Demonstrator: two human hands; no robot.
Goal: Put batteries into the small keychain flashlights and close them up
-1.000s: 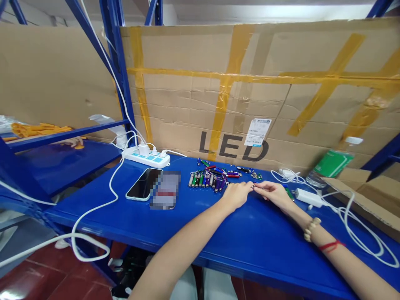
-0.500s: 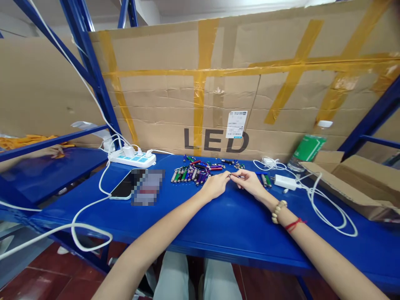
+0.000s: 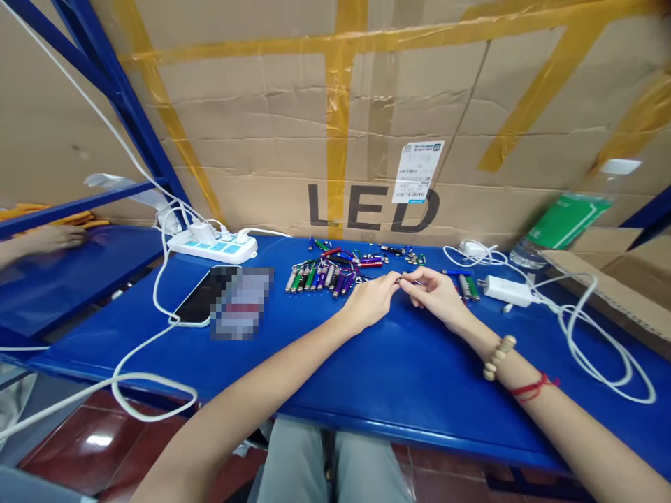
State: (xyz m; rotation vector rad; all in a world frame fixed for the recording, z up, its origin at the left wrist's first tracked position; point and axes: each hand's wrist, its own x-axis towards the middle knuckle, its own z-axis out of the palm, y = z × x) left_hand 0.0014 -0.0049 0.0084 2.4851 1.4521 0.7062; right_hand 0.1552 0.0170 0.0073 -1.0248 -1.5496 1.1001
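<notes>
My left hand [image 3: 373, 302] and my right hand [image 3: 434, 296] meet above the blue tabletop, thumbs and fingers pinched together. Between the fingertips shows a small dark piece, too small to name. Just beyond my left hand lies a pile of small coloured metal tubes [image 3: 319, 277], like keychain flashlights, in green, purple, silver, black and blue, some with clips. Behind the hands are several tiny loose metal parts [image 3: 416, 257]. Right of my right hand rest a few more tubes [image 3: 468, 287], one silver and one green.
At left stand a white power strip [image 3: 214, 246] and a phone [image 3: 202, 297] on a white cable. A white charger [image 3: 506, 291], a green-labelled bottle [image 3: 566, 222] and an open cardboard box [image 3: 618, 300] are at right. Another person's hand [image 3: 57, 237] is at far left.
The view has tilted down and come closer to the table. My hands stay pinched together over nearly the same spot. The other person's hand and forearm at left show more.
</notes>
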